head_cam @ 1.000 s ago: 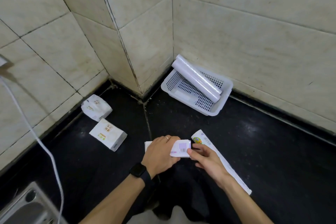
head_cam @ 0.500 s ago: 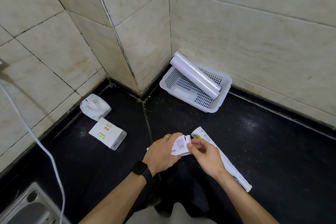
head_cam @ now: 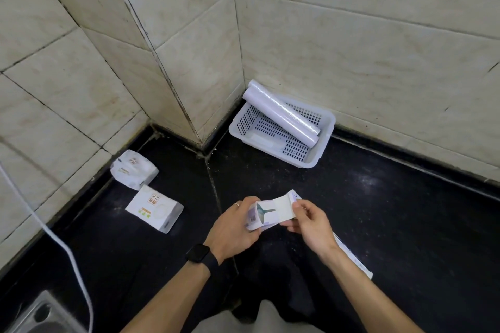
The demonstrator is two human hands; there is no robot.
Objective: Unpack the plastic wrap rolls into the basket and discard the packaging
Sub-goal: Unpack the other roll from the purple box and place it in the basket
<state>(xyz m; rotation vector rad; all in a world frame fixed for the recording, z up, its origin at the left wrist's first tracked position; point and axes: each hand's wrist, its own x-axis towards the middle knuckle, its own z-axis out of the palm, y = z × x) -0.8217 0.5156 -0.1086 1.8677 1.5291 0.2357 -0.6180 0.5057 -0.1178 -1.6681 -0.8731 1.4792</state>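
Observation:
Both hands hold a white cardboard box (head_cam: 270, 212) above the black counter. My left hand (head_cam: 232, 227) grips its left end, my right hand (head_cam: 311, 222) pinches its opened end flap, and the box mouth faces me. A second long white box (head_cam: 351, 259) lies on the counter under my right forearm, mostly hidden. At the back, a white perforated basket (head_cam: 322, 149) stands in the wall corner with two plastic wrap rolls (head_cam: 281, 113) lying side by side in it, their far ends resting on the basket's rim.
Two white tissue packs (head_cam: 154, 208) (head_cam: 134, 169) lie at the left by the tiled wall. A white cable (head_cam: 65, 249) runs down the left side. A metal sink corner (head_cam: 35, 316) shows at the bottom left. Tiled walls enclose the counter.
The box has been turned so its end faces me, and my right hand has pulled the end flap open. The view has shifted slightly.

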